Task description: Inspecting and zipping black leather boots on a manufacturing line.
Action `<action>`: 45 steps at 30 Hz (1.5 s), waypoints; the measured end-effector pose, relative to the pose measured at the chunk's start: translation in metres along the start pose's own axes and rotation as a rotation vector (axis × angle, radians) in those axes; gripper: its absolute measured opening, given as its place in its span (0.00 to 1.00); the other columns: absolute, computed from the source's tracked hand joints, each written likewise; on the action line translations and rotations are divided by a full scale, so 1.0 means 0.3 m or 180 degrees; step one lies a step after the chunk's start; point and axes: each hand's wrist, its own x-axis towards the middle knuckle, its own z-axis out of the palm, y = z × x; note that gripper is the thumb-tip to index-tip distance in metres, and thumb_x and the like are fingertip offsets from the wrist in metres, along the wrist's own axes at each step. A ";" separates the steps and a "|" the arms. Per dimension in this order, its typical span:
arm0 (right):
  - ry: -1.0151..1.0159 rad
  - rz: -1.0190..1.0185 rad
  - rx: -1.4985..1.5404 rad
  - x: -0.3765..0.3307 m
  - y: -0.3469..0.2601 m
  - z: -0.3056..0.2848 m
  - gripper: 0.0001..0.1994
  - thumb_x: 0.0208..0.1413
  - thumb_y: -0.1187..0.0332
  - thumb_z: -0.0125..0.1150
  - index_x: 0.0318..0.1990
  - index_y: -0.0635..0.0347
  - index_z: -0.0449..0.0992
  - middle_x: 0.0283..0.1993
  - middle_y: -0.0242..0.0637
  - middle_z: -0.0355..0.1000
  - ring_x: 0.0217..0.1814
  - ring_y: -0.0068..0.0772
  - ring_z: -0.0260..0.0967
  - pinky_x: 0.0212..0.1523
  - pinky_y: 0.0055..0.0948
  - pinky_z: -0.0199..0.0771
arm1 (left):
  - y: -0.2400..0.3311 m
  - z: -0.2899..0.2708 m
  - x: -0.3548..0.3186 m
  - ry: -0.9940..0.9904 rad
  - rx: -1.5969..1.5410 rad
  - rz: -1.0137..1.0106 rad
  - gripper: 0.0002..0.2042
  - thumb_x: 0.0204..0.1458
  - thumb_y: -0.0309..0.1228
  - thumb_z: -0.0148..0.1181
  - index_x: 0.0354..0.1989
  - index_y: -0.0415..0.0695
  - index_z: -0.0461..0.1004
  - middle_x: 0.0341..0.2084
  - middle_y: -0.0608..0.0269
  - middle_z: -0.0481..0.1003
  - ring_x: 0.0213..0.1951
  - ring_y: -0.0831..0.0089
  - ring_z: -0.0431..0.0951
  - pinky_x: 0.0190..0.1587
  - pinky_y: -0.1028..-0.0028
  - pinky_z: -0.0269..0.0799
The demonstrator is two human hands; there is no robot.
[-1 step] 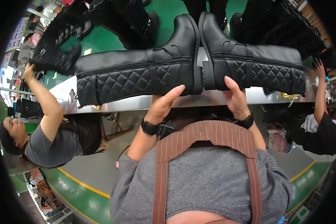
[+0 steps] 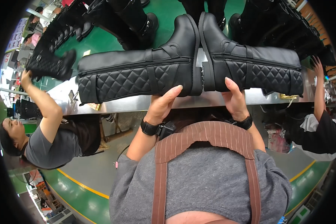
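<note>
Two tall black boots lie sideways, sole to sole, with their toes pointing away from me and their shafts out to either side. Each has a zipper along the shaft, quilted panels and straps near the ankle. My left hand (image 2: 161,107) grips the left boot (image 2: 132,77) by its heel end, thumb on top and fingers hidden beneath. On the right boot (image 2: 255,69), my right hand (image 2: 235,100) holds the near side beside the heel in the same way, its other fingers out of sight. The two heels are close together between my hands.
Under the boots runs a metal-edged worktable (image 2: 134,104). More black boots (image 2: 132,22) stand beyond it on a green surface (image 2: 171,28). At left, a co-worker (image 2: 52,138) holds up another black boot (image 2: 52,65). A second person's raised arm (image 2: 319,86) is at right.
The co-worker's boot at left has swung up and left, with that person's hand. The pair in my hands has shifted only slightly; my grip stays the same.
</note>
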 end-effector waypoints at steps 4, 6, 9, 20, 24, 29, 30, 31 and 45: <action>-0.0230 -0.0145 -0.0093 -0.006 0.009 0.002 0.20 0.62 0.65 0.57 0.58 0.68 0.73 0.57 0.43 0.74 0.59 0.36 0.72 0.63 0.36 0.69 | -0.022 -0.030 0.015 -0.0288 -0.0530 -0.0091 0.20 0.60 0.30 0.57 0.60 0.38 0.69 0.56 0.56 0.74 0.58 0.64 0.74 0.65 0.62 0.65; -0.0287 -0.0002 -0.0174 -0.007 0.017 -0.005 0.22 0.61 0.60 0.55 0.57 0.67 0.74 0.58 0.42 0.74 0.61 0.36 0.70 0.66 0.37 0.64 | -0.036 -0.038 0.012 -0.0232 -0.0414 -0.0016 0.22 0.61 0.35 0.57 0.60 0.35 0.69 0.58 0.54 0.74 0.61 0.62 0.72 0.67 0.58 0.61; -0.0440 0.0133 -0.0105 -0.007 0.028 -0.025 0.24 0.61 0.57 0.54 0.56 0.67 0.74 0.58 0.41 0.75 0.63 0.36 0.70 0.67 0.37 0.62 | -0.055 -0.042 0.004 -0.0233 -0.0482 -0.0078 0.22 0.60 0.34 0.57 0.59 0.35 0.70 0.57 0.54 0.74 0.61 0.62 0.72 0.68 0.58 0.60; -0.0410 0.0025 -0.0142 0.017 0.016 -0.026 0.20 0.59 0.74 0.57 0.59 0.70 0.70 0.57 0.44 0.74 0.60 0.38 0.72 0.64 0.36 0.71 | -0.029 -0.008 0.005 -0.0221 -0.0578 -0.0010 0.20 0.55 0.18 0.57 0.59 0.39 0.71 0.53 0.58 0.75 0.55 0.66 0.76 0.62 0.66 0.69; -0.0317 -0.0612 -0.1271 0.053 0.018 -0.006 0.17 0.56 0.73 0.64 0.54 0.66 0.76 0.52 0.35 0.76 0.50 0.27 0.73 0.51 0.27 0.74 | -0.046 0.005 0.048 -0.0133 0.0152 0.0441 0.20 0.54 0.19 0.60 0.57 0.38 0.73 0.52 0.59 0.76 0.53 0.68 0.76 0.61 0.66 0.69; -0.0485 -0.0517 -0.3185 0.066 0.031 0.018 0.30 0.56 0.68 0.66 0.67 0.58 0.66 0.66 0.40 0.65 0.68 0.34 0.60 0.65 0.35 0.63 | -0.133 -0.012 0.084 0.0026 0.0823 0.0093 0.17 0.56 0.26 0.65 0.54 0.38 0.76 0.46 0.66 0.78 0.47 0.76 0.77 0.55 0.74 0.71; -0.0599 -0.0974 -0.3523 0.068 0.030 0.021 0.35 0.54 0.68 0.65 0.71 0.55 0.61 0.73 0.41 0.56 0.75 0.40 0.52 0.68 0.41 0.60 | -0.138 -0.026 0.098 0.0379 0.2475 0.0023 0.22 0.60 0.31 0.61 0.63 0.43 0.70 0.52 0.58 0.75 0.51 0.72 0.75 0.56 0.71 0.71; -0.0537 -0.0829 -0.2832 0.071 0.027 0.022 0.41 0.51 0.68 0.66 0.73 0.48 0.55 0.76 0.42 0.46 0.78 0.44 0.44 0.69 0.50 0.57 | -0.149 -0.035 0.094 0.0347 0.2678 0.0148 0.23 0.60 0.31 0.61 0.64 0.44 0.68 0.53 0.58 0.75 0.52 0.72 0.75 0.57 0.71 0.71; -0.1054 -0.0475 -0.1192 0.238 0.039 -0.103 0.28 0.66 0.48 0.54 0.65 0.59 0.66 0.61 0.37 0.70 0.60 0.31 0.69 0.61 0.34 0.71 | 0.020 -0.037 0.109 0.0095 0.1769 0.0575 0.31 0.65 0.31 0.53 0.74 0.47 0.46 0.60 0.54 0.66 0.60 0.66 0.67 0.62 0.66 0.66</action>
